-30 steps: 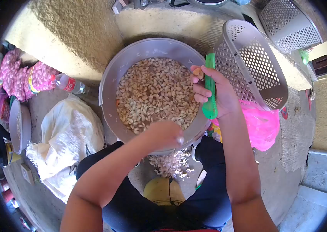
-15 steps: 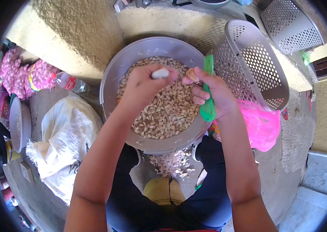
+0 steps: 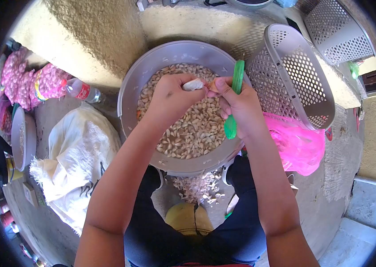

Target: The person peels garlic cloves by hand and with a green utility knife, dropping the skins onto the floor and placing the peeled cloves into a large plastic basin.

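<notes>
A large grey basin (image 3: 128, 84) filled with garlic cloves (image 3: 188, 138) stands in front of me. Over it my left hand (image 3: 173, 95) is closed, with something white (image 3: 193, 84), perhaps a wrapped thumb or fingertip, showing at its top. My right hand (image 3: 243, 104) is closed around a green-handled tool (image 3: 238, 78), whose blade I cannot make out. Between the fingertips of both hands is a small brownish garlic piece (image 3: 213, 85), and the fingertips meet there.
Right of the basin are a perforated grey basket (image 3: 292, 80) and a pink plastic bag (image 3: 297, 142). On the left lie a white sack (image 3: 79, 151), a Coca-Cola bottle (image 3: 81, 90) and net bags of garlic (image 3: 19, 80). Peelings (image 3: 197, 187) lie below the basin.
My two hands have come together over the basin, the right one moving left. The green tool has turned more upright, and the garlic piece now sits between both hands' fingertips.
</notes>
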Motion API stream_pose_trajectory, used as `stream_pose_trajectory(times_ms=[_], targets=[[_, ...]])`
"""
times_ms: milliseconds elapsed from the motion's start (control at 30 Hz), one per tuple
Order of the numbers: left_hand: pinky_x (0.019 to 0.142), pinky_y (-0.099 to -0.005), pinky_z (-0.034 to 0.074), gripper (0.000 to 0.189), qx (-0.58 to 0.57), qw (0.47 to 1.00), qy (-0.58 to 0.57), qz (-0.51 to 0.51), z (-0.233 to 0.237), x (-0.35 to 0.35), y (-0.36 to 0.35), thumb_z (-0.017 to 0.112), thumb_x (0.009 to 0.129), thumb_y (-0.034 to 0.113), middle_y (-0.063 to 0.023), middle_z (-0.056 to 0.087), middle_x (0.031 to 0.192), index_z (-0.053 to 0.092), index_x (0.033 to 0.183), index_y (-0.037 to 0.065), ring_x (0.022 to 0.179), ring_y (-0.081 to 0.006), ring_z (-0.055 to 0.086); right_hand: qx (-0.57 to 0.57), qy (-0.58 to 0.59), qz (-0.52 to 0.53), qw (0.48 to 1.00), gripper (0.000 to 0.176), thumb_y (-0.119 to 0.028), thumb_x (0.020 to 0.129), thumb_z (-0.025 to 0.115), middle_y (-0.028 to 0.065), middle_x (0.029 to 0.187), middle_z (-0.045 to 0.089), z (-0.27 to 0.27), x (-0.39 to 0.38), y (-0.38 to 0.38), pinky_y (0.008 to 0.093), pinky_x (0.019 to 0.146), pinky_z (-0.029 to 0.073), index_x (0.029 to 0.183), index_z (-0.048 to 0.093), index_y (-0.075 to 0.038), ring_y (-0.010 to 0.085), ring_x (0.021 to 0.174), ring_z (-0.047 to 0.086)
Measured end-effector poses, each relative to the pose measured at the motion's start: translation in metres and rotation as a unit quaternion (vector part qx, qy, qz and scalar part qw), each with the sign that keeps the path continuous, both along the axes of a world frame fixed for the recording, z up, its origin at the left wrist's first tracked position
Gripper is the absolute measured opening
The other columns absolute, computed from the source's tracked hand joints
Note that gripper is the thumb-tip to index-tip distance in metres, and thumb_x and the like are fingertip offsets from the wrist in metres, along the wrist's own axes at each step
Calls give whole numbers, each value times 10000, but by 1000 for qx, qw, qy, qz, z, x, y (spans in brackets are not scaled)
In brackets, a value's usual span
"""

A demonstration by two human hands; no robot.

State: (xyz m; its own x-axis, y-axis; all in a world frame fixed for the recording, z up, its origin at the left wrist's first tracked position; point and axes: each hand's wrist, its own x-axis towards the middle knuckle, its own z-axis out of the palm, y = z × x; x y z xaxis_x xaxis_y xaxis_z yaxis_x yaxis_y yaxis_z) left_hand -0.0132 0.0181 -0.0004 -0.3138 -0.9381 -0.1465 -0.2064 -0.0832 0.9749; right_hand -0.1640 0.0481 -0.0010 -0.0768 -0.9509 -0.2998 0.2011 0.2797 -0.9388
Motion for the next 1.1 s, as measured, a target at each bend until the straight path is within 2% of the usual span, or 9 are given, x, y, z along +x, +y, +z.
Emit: stream_pose_trajectory(times_ms=[167, 267, 367, 467, 567, 767, 867, 967, 1100], targets=[[537, -210, 386, 162, -50, 997, -56, -4, -3, 1, 0, 631, 674, 120, -5, 559, 636, 618, 778, -4, 603, -55, 482, -20, 169, 4, 985, 193, -182, 774, 594, 55, 651, 571, 3, 3, 2, 226, 459, 409, 842, 558, -5, 99, 478, 491], [531, -222, 389, 149, -75, 993, -86, -9, -2, 2, 1, 630, 666, 126, -13, 552, 605, 611, 738, -3, 585, -59, 481, -85, 216, -9, 973, 208, -183, 756, 611, 94, 701, 603, -4, 5, 2, 259, 581, 444, 831, 565, 5, 143, 598, 564], [526, -233, 388, 159, -89, 991, -95, -7, -2, 1, 2, 643, 657, 141, -18, 541, 582, 602, 707, -4, 574, -63, 474, -72, 233, 3, 970, 215, -177, 753, 612, 116, 728, 614, -4, 5, 3, 279, 661, 440, 837, 567, 15, 166, 699, 590], [519, -243, 381, 198, -81, 991, -105, -6, -1, 1, 1, 680, 633, 165, -17, 532, 570, 590, 681, -5, 565, -68, 464, -77, 261, 8, 962, 209, -172, 756, 608, 114, 712, 613, -11, 3, 1, 283, 639, 442, 840, 573, 16, 166, 683, 594], [503, -254, 375, 236, -72, 991, -113, -4, 1, 1, 2, 706, 611, 187, -28, 527, 553, 582, 663, -7, 541, -79, 460, -59, 207, 18, 976, 206, -166, 761, 600, 112, 700, 612, -9, 5, 2, 286, 651, 441, 849, 573, 17, 171, 666, 590], [482, -261, 377, 238, -84, 993, -82, -4, -7, 1, 2, 708, 601, 192, -51, 530, 527, 586, 654, -6, 508, -85, 472, -28, 208, 33, 977, 190, -166, 780, 585, 71, 625, 588, -4, 5, 4, 255, 457, 416, 849, 573, 11, 114, 480, 516], [484, -257, 380, 222, -83, 993, -81, -11, -7, 1, 2, 705, 605, 174, -49, 539, 535, 587, 656, -7, 516, -79, 475, -17, 171, 38, 984, 197, -177, 793, 576, 49, 591, 564, -2, 6, 5, 233, 381, 379, 861, 567, 7, 85, 428, 470], [487, -250, 383, 200, -73, 996, -54, -22, -7, 3, 1, 689, 627, 153, -40, 551, 558, 588, 678, -12, 528, -73, 477, -27, 144, 38, 988, 213, -191, 803, 569, 53, 601, 564, -6, 5, 6, 227, 382, 383, 878, 558, 8, 78, 421, 449], [535, -220, 389, 137, -28, 999, -22, -36, -3, 7, -3, 644, 672, 119, -12, 561, 640, 598, 733, 5, 596, -61, 487, 11, 30, 10, 999, 230, -216, 819, 554, 74, 649, 585, -2, 6, 7, 223, 377, 370, 879, 554, 6, 69, 406, 411]])
